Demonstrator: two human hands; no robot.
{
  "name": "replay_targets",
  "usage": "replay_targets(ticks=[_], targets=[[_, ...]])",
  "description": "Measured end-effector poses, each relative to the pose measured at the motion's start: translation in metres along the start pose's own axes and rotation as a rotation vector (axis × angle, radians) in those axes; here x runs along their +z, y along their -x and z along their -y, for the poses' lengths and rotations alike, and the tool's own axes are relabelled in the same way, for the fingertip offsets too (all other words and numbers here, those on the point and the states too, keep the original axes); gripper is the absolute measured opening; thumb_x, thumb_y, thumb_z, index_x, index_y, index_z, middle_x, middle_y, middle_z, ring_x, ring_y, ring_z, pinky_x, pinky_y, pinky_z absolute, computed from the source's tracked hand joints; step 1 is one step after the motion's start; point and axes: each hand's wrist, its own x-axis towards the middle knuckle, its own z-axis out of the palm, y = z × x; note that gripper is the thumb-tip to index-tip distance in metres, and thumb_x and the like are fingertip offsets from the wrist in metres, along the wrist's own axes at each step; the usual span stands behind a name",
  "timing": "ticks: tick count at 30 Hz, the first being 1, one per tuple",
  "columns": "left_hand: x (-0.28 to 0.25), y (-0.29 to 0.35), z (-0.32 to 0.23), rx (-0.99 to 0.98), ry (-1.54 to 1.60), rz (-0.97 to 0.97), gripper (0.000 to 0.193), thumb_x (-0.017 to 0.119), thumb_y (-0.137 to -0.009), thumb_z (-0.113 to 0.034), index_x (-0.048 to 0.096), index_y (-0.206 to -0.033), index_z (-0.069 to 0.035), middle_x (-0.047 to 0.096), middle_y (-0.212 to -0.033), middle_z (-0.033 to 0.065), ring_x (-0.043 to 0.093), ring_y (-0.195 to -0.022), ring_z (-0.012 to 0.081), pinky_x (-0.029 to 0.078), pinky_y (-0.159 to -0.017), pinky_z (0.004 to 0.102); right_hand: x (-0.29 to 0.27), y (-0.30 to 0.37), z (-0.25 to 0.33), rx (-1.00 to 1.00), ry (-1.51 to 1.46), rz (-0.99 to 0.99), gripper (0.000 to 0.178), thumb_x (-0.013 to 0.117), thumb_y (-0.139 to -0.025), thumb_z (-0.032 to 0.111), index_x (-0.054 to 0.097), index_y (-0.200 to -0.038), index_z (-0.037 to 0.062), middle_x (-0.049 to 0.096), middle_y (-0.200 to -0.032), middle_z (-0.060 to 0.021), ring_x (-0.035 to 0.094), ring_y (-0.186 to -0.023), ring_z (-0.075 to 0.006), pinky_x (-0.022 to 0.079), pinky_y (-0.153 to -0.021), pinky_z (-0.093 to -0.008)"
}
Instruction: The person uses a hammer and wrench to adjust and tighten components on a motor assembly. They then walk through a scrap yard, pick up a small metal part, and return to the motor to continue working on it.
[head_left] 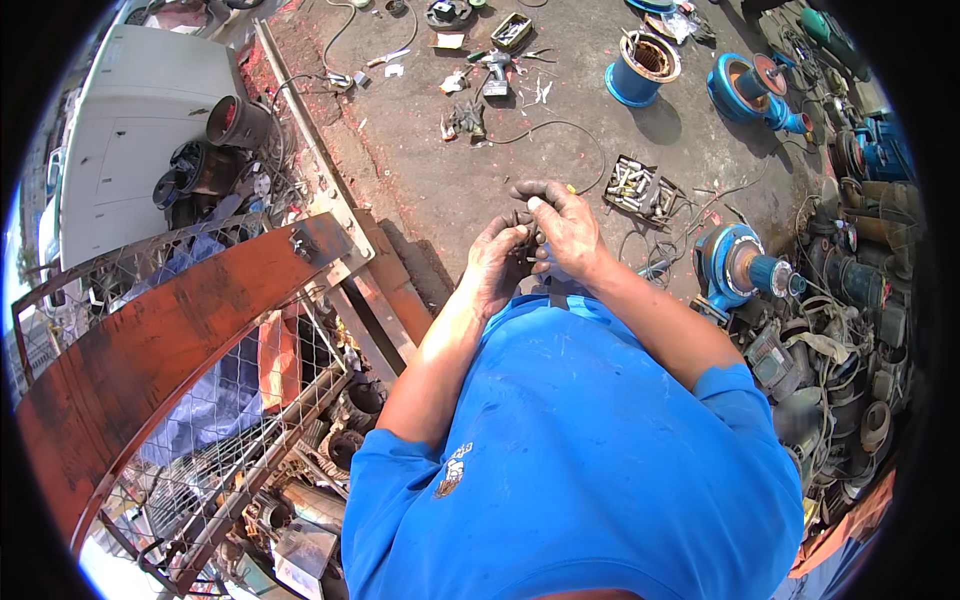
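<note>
My left hand (494, 264) and my right hand (570, 238) meet in front of my waist, both with darkly smudged fingers. The left fingers are curled and pressed together. On the right, the thumb and bent forefinger come together above them. Something small and dark seems to sit between the two hands, but the fingers hide most of it and its kind cannot be made out. On the ground beyond them runs a thin dark cable (560, 124). Nearest to my right hand lies an open tray (668, 213) of metal sockets or similar small cylindrical parts.
Ahead lie a cordless drill (496, 78), dark gloves (465, 120) and a small parts box (512, 31). Blue motor housings (637, 72) and a blue pump part (735, 265) stand to the right, beside piled machine parts. A rusty curved beam (190, 330) and wire-mesh cage fill the left.
</note>
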Motion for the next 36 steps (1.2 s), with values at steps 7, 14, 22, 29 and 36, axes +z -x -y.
replay_targets(ticks=[7,14,22,29,36], targets=[[0.025,-0.052,-0.047,-0.014,-0.144,0.035,0.016,0.066,-0.093,-0.016,0.056,-0.098,-0.005,0.055,-0.078,0.0015,0.053,-0.063,0.0129,0.046,-0.059,0.0281,-0.035,-0.058,-0.029,-0.014,-0.339,-0.369,0.041,0.047,-0.099,0.020,0.053,-0.132,-0.0032,0.060,-0.130,-0.0177,0.054,-0.125,-0.0265,0.044,-0.100,-0.0420],[0.039,-0.140,-0.069,0.774,-0.799,-0.157,0.026,0.065,-0.091,-0.021,0.059,-0.094,0.004,0.065,-0.079,0.0188,0.063,-0.069,0.0260,0.050,-0.068,0.0383,0.016,-0.098,-0.014,0.130,-0.971,-0.335,0.033,0.047,-0.100,0.023,0.055,-0.122,-0.0004,0.059,-0.120,-0.0128,0.059,-0.109,-0.0240,0.048,-0.096,-0.0382],[-0.105,-0.218,-0.153,0.221,-0.736,-0.341,0.024,0.066,-0.086,-0.019,0.063,-0.090,0.004,0.062,-0.071,0.0086,0.056,-0.062,0.0161,0.045,-0.057,0.0350,-0.026,-0.049,-0.080,0.149,0.482,-0.651,0.022,0.063,-0.087,0.016,0.071,-0.102,0.0017,0.072,-0.094,-0.0145,0.069,-0.092,-0.0250,0.052,-0.082,-0.0356],[-0.196,-0.223,-0.155,0.015,-0.516,-0.318,0.014,0.062,-0.093,-0.018,0.055,-0.085,-0.009,0.051,-0.066,-0.0017,0.041,-0.047,0.0081,0.032,-0.041,0.0259,-0.026,0.086,-0.281,0.738,0.563,-0.465,0.029,0.077,-0.078,0.026,0.074,-0.092,0.0017,0.073,-0.087,-0.0175,0.071,-0.080,-0.0273,0.053,-0.074,-0.0394],[-0.254,-0.234,-0.140,-0.079,-0.416,-0.376,0.018,0.061,-0.093,-0.017,0.054,-0.078,-0.011,0.049,-0.064,-0.0022,0.041,-0.046,0.0088,0.030,-0.039,0.0230,0.007,0.130,-0.286,0.588,-0.044,-0.560,0.019,0.076,-0.080,0.021,0.069,-0.087,0.0055,0.069,-0.085,-0.0092,0.068,-0.076,-0.0227,0.057,-0.066,-0.0376]])
